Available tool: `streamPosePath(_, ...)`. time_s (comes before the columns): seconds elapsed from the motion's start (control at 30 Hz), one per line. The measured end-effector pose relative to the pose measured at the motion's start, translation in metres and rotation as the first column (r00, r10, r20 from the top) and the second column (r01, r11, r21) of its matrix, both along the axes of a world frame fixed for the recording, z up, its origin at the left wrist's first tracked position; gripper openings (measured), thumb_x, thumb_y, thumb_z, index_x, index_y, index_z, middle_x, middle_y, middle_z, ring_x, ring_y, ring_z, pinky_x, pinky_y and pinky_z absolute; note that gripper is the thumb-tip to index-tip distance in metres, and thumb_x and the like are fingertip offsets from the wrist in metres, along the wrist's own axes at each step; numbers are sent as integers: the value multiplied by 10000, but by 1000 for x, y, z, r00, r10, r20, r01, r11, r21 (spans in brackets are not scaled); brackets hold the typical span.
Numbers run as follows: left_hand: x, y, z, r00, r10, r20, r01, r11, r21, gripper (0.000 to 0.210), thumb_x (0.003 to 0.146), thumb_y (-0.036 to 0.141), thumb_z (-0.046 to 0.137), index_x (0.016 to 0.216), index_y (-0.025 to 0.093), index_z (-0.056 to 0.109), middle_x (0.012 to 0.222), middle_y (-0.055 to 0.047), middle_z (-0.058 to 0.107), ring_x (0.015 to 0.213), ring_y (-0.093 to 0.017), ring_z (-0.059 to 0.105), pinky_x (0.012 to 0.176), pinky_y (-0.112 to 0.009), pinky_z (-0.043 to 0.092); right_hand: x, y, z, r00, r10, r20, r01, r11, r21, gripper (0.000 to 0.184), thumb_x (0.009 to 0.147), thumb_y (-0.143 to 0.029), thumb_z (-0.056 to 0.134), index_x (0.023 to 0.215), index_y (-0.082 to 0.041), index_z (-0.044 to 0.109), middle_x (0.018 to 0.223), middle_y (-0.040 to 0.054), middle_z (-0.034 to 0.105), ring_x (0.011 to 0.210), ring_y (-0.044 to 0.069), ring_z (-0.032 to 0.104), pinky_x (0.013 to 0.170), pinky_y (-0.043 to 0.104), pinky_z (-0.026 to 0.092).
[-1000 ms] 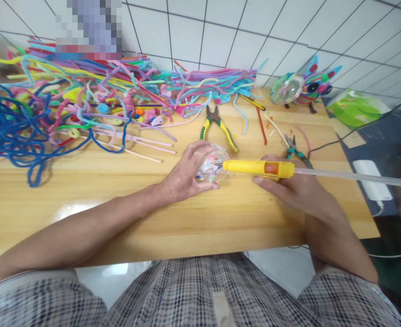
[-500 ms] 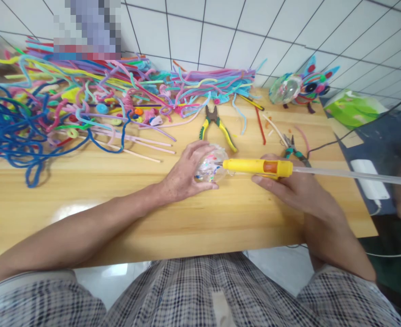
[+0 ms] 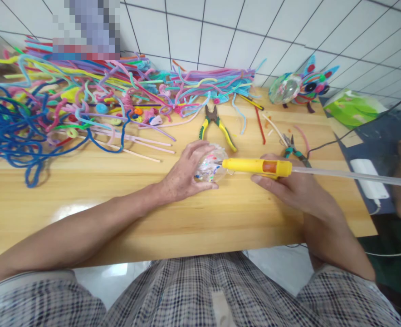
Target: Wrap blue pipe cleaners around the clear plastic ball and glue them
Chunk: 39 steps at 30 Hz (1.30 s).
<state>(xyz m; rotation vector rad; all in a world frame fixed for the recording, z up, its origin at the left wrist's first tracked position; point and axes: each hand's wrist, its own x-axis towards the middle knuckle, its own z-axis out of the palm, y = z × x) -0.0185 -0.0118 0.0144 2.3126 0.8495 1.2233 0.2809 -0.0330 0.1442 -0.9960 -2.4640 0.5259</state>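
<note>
Clear, rounded plastic piece with multicoloured specks (image 3: 210, 172) sits near the middle of the tabletop (image 3: 119, 227), held from its left side by the left hand (image 3: 184, 171), whose fingers curve over the far edge while the thumb lies along the near one. The right hand (image 3: 299, 190) is closed around a yellow glue gun (image 3: 244, 166) with an orange window in its barrel; its metal tip points left, over the plastic piece, though contact between them cannot be made out. From the gun's rear a long translucent stick (image 3: 350, 176) runs off to the right.

Just beyond the plastic piece lie pliers with yellow-and-green handles (image 3: 228, 137), jaws apart and pointing away from the person. Teal-and-black-handled pliers (image 3: 298, 156) rest just beyond the right hand, near a straight red fuzzy stem (image 3: 260, 126). Loops of dark blue fuzzy cord (image 3: 6, 116) tangle at the far left, and a bundle of purple and light blue fuzzy stems (image 3: 217, 78) lies near the white tiled wall (image 3: 217, 32). At the far right corner stands a colourful figure with blue ears and black eyes (image 3: 316, 86), a clear rounded part behind its head.
</note>
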Motion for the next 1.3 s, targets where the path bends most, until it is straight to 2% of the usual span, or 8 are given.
streamPosePath(0.37,-1,0,1,1000,-7,-1,7,1000,-7,1044,897,659,907,1713,317,351,1604,-192,532,1538,-393,532,1286,-646,508,4,0,-1,1000,-24,-10,24,1000,-17,224,1106,-352,664,903,-263,634,861,8,657,689,194,602,642,349,455)
streamPosePath(0.67,0,0,-1,1000,-3,2,3,1000,-8,1057,892,665,909,1720,331,344,1605,-182,535,1537,-395,530,1292,-646,494,3,-2,-1,1000,-18,-11,18,1000,-10,181,1108,-320,665,946,-263,607,884,-7,642,709,181,628,647,336,471)
streamPosePath(0.97,-1,0,0,1000,-1,-19,0,999,-34,1107,843,621,969,1711,339,344,1614,-186,536,1544,-411,528,1299,-673,477,7,-1,-1,994,-107,18,108,989,-104,274,1097,-443,654,883,-274,628,851,17,665,704,223,620,669,382,503)
streamPosePath(1.3,-1,0,0,999,4,-44,-6,999,-41,1097,847,625,963,1702,329,344,1624,-196,531,1554,-421,520,1300,-682,467,9,-1,-2,993,-116,35,118,991,-70,310,1096,-456,657,854,-273,591,827,12,644,668,205,597,633,374,497)
